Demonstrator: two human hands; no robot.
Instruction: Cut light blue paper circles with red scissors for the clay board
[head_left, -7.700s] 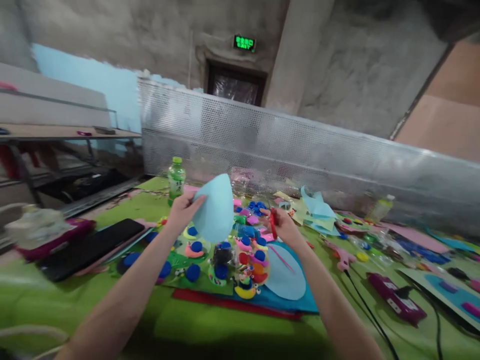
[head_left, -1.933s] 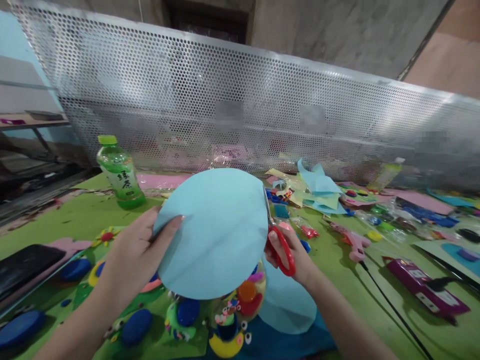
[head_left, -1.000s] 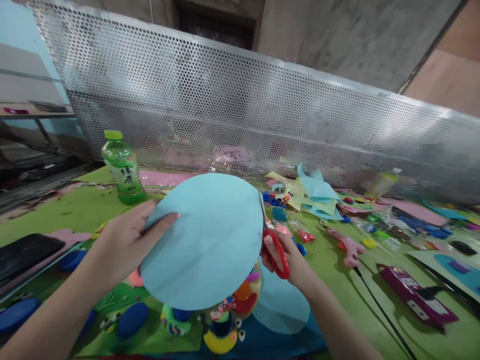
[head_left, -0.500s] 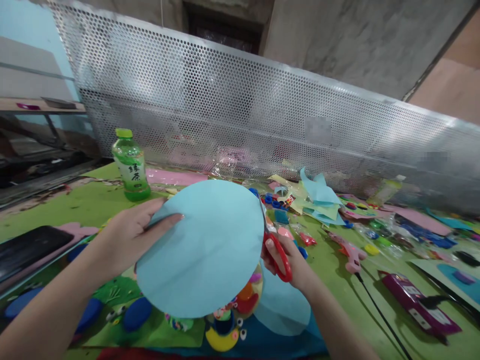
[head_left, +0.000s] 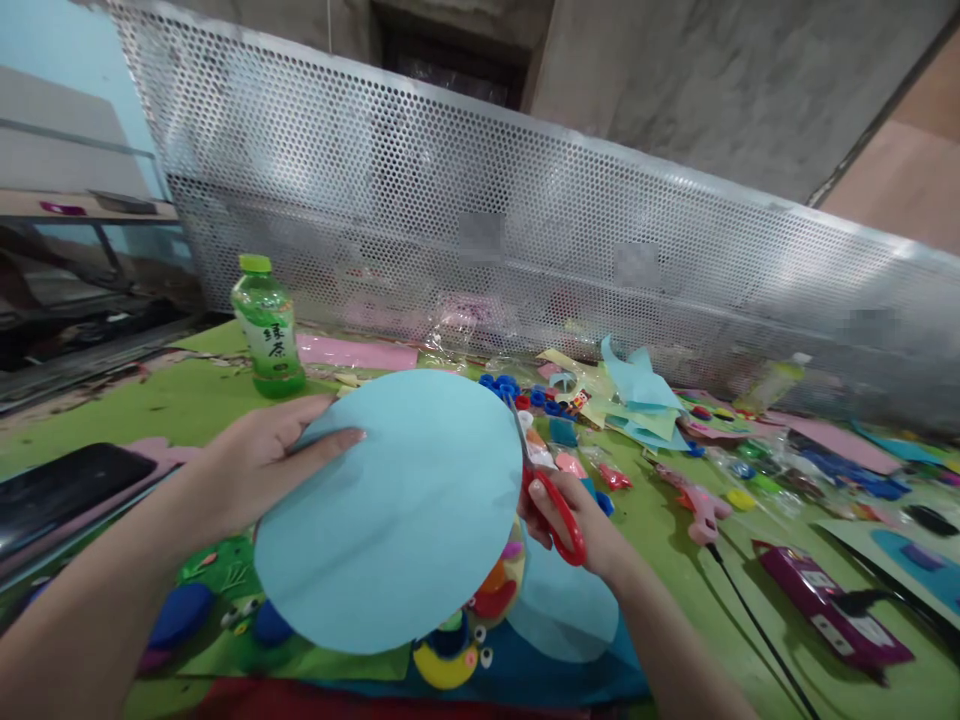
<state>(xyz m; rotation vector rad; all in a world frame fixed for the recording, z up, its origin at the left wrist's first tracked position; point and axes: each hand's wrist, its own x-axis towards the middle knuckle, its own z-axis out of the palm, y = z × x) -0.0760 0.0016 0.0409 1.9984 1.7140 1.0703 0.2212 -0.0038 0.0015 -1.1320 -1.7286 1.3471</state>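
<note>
My left hand pinches the left edge of a large light-blue paper circle, thumb on top. In my right hand are red-handled scissors, their blades pointing up along the circle's right edge. Whether the blades touch the paper I cannot tell. Another light-blue round paper lies on the table below my right hand. Partly hidden under the held circle are colourful craft pieces, among them a yellow crescent with googly eyes.
A green tea bottle stands at the back left, with a black phone nearer. On the right lie a pink glue gun with a cord, a purple power strip and paper scraps. A perforated metal panel borders the back.
The paper circle has shifted slightly left and down, away from the scissors. More of the blades and the blue pieces behind them shows. Both hands keep their holds.
</note>
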